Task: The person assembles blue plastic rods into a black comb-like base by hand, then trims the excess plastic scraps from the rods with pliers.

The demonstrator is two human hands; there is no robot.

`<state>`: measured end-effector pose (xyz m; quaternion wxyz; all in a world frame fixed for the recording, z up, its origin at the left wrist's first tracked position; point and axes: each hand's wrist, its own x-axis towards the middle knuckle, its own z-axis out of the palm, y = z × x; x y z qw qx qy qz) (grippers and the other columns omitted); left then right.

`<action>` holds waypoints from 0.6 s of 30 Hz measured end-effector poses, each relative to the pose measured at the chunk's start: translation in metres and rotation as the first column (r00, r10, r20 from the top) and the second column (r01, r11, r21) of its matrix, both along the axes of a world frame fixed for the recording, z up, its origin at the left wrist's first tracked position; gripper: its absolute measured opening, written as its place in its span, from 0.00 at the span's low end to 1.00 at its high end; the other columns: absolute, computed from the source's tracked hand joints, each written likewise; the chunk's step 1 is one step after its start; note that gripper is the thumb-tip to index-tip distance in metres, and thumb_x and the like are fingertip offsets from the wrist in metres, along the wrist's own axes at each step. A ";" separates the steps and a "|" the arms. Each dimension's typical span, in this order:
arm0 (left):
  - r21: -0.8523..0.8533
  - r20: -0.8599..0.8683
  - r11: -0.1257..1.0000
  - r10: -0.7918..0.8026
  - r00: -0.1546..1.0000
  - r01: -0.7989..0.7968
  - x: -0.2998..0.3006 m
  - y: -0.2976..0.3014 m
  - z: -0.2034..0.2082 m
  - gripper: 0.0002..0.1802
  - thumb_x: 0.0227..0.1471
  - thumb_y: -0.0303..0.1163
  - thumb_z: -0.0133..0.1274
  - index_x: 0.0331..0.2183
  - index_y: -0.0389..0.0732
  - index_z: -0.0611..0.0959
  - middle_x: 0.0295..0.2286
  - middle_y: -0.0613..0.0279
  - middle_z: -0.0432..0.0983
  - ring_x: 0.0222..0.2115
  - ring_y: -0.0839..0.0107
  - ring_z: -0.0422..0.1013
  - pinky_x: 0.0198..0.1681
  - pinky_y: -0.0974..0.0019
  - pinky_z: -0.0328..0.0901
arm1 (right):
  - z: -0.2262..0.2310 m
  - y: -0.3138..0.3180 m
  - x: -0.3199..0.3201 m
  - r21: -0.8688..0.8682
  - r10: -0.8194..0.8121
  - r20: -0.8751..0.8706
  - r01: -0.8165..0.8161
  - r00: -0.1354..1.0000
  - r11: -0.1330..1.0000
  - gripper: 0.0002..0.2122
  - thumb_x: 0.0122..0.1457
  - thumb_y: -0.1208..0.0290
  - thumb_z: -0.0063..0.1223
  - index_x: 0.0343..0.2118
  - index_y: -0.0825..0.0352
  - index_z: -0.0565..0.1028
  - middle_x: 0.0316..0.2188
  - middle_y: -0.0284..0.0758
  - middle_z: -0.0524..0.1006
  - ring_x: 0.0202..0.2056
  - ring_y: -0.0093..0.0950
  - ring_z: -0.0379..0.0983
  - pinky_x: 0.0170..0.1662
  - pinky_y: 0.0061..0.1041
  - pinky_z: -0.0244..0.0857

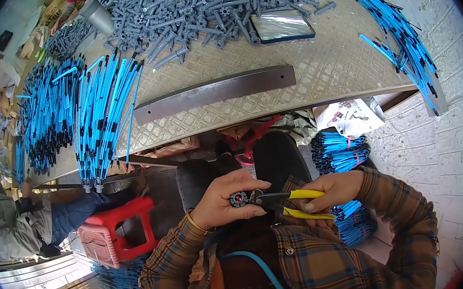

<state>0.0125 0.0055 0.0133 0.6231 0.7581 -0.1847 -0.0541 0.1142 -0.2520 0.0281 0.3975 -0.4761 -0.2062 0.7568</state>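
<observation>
Over my lap, my left hand (218, 198) is closed around a small dark round slotted part (238, 199), which faces up with a spot of red at its centre. My right hand (336, 189) grips a pair of yellow-handled pliers (306, 194) with the handles spread apart. Their dark jaws point left and reach the edge of the round part, between my left thumb and fingers. I cannot tell whether the jaws bite on it.
A patterned table (331, 70) stands ahead, bearing a heap of grey plastic pieces (182, 13), a metal bar (217, 93), a dark-framed tray (283, 25) and bundles of blue rods (105, 110). A red stool (118, 231) is at left, beside another person's legs (79, 210). Tied blue bundles (342, 152) stand at right.
</observation>
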 end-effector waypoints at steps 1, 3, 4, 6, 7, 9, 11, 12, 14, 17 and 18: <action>-0.003 0.003 1.000 0.002 1.000 -0.002 0.000 0.000 0.000 0.26 0.33 0.34 0.66 0.39 0.38 0.80 0.26 0.63 0.69 0.27 0.71 0.65 0.31 0.71 0.59 | -0.002 0.000 -0.002 0.032 0.004 0.080 -0.006 0.997 0.999 0.16 0.61 0.57 0.39 0.42 0.66 0.66 0.29 0.33 0.75 0.28 0.20 0.73 0.26 0.18 0.68; -0.005 0.004 1.000 0.002 1.000 -0.002 0.000 -0.002 0.000 0.25 0.34 0.33 0.65 0.39 0.38 0.80 0.25 0.63 0.69 0.27 0.71 0.65 0.31 0.71 0.59 | -0.004 0.000 -0.005 0.095 0.000 0.235 -0.023 0.972 0.995 0.16 0.61 0.56 0.39 0.41 0.66 0.67 0.27 0.32 0.75 0.27 0.18 0.72 0.24 0.17 0.67; 0.000 0.010 1.000 0.006 1.000 -0.006 0.000 -0.003 0.001 0.25 0.34 0.33 0.65 0.38 0.38 0.80 0.25 0.63 0.69 0.27 0.71 0.65 0.31 0.71 0.60 | 0.000 0.001 -0.005 0.095 -0.002 0.233 -0.020 0.972 0.995 0.16 0.61 0.56 0.39 0.41 0.66 0.67 0.27 0.32 0.75 0.27 0.18 0.72 0.24 0.17 0.67; 0.011 0.023 1.000 0.012 1.000 -0.012 0.000 -0.005 0.002 0.23 0.34 0.33 0.65 0.37 0.38 0.80 0.25 0.63 0.69 0.27 0.71 0.65 0.31 0.71 0.60 | 0.012 0.002 -0.007 0.013 0.031 0.273 -0.036 0.962 0.999 0.15 0.61 0.58 0.41 0.40 0.66 0.66 0.28 0.32 0.74 0.26 0.21 0.71 0.28 0.21 0.67; 0.010 0.022 1.000 0.006 1.000 -0.007 -0.001 -0.006 0.002 0.23 0.34 0.33 0.65 0.37 0.38 0.80 0.25 0.63 0.69 0.27 0.71 0.65 0.31 0.71 0.60 | 0.016 0.003 -0.007 -0.028 0.048 0.291 -0.042 0.955 0.999 0.15 0.61 0.58 0.42 0.40 0.66 0.66 0.28 0.32 0.74 0.26 0.22 0.71 0.30 0.23 0.67; 0.043 0.024 0.997 0.068 0.997 -0.069 0.000 -0.005 0.001 0.21 0.34 0.32 0.65 0.36 0.38 0.80 0.24 0.63 0.69 0.27 0.70 0.66 0.31 0.71 0.60 | 0.018 0.004 -0.008 0.010 0.029 0.413 -0.036 0.910 0.999 0.15 0.60 0.58 0.42 0.40 0.66 0.66 0.28 0.33 0.74 0.25 0.24 0.72 0.30 0.24 0.67; 0.056 0.028 0.994 0.089 0.996 -0.090 0.002 -0.006 0.001 0.21 0.34 0.32 0.64 0.35 0.38 0.80 0.24 0.63 0.69 0.27 0.70 0.66 0.32 0.71 0.60 | 0.021 0.006 -0.008 0.083 -0.008 0.635 -0.058 0.772 0.995 0.15 0.59 0.58 0.43 0.40 0.66 0.66 0.27 0.35 0.74 0.25 0.29 0.73 0.29 0.28 0.67; 0.071 0.040 0.990 0.118 0.992 -0.120 0.002 -0.007 0.002 0.21 0.34 0.32 0.64 0.35 0.37 0.80 0.25 0.63 0.69 0.27 0.71 0.66 0.32 0.71 0.60 | 0.026 0.007 -0.007 0.080 -0.014 0.636 -0.048 0.771 0.996 0.15 0.59 0.58 0.43 0.40 0.66 0.66 0.27 0.35 0.74 0.25 0.29 0.73 0.29 0.28 0.67; 0.102 0.061 0.977 0.183 0.981 -0.188 0.001 -0.009 0.001 0.21 0.34 0.31 0.64 0.35 0.37 0.80 0.26 0.62 0.69 0.27 0.71 0.66 0.32 0.72 0.60 | 0.042 0.015 -0.001 0.002 0.065 0.799 -0.112 0.598 0.994 0.16 0.58 0.58 0.44 0.39 0.68 0.67 0.24 0.40 0.74 0.26 0.36 0.73 0.30 0.34 0.67; 0.079 0.083 0.957 0.274 0.958 -0.280 0.000 -0.009 -0.006 0.22 0.36 0.33 0.62 0.37 0.35 0.78 0.28 0.62 0.68 0.28 0.72 0.66 0.32 0.72 0.61 | 0.046 0.027 -0.006 -0.090 0.150 0.893 -0.158 0.425 0.983 0.16 0.57 0.58 0.45 0.39 0.68 0.68 0.24 0.42 0.73 0.27 0.41 0.72 0.31 0.36 0.66; 0.067 0.099 0.940 0.327 0.940 -0.334 -0.001 -0.008 -0.008 0.23 0.36 0.33 0.61 0.38 0.34 0.77 0.29 0.62 0.68 0.28 0.72 0.66 0.31 0.72 0.62 | 0.047 0.031 -0.007 -0.139 0.195 0.919 -0.183 0.343 0.973 0.15 0.57 0.59 0.46 0.38 0.67 0.68 0.25 0.42 0.73 0.29 0.42 0.71 0.32 0.36 0.66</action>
